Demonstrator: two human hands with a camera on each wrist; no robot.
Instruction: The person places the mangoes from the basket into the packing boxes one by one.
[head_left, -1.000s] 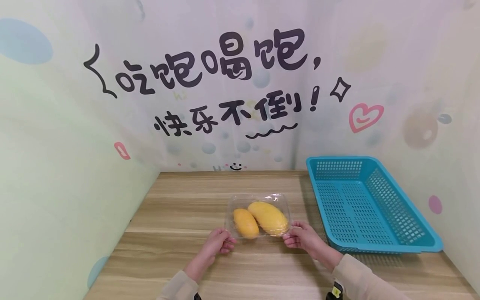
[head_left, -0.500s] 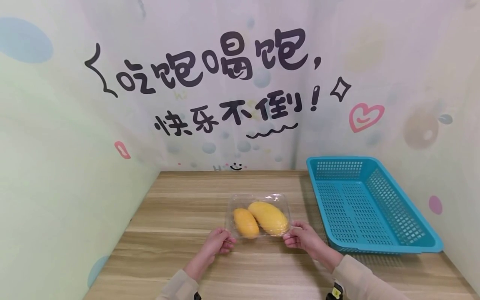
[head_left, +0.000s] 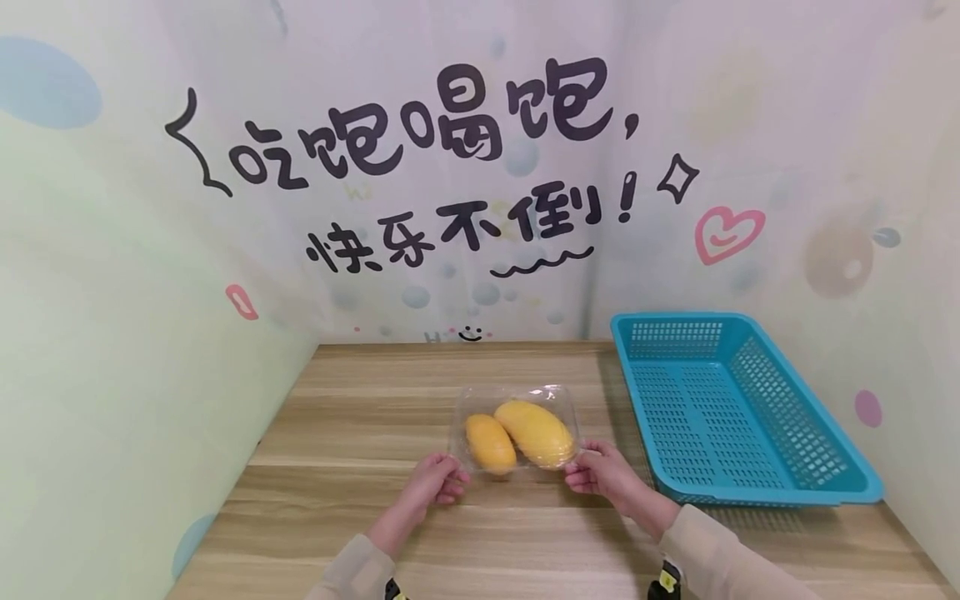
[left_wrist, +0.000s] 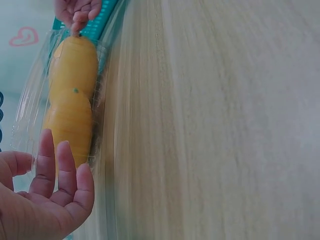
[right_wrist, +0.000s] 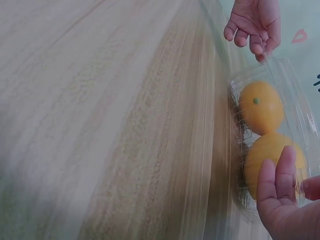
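A clear plastic clamshell container [head_left: 480, 400] is on the wooden table in the middle of the head view. Inside are two yellow mangoes, a smaller orange-toned one [head_left: 491, 444] on the left and a larger one [head_left: 536, 433] on the right. My left hand [head_left: 441, 479] pinches the container's near left corner between thumb and fingertips. At the near right corner, my right hand [head_left: 603, 477] pinches the rim the same way. In the right wrist view the fingers [right_wrist: 286, 170] of the right hand reach along the container's side, overlapping the larger mango.
A blue slotted plastic basket [head_left: 738, 408] stands on the table to the right, beyond my right hand. Behind the table [head_left: 360, 400] rises a wall covering [head_left: 420, 300] with large black writing, and another wall [head_left: 150, 333] runs along the left side.
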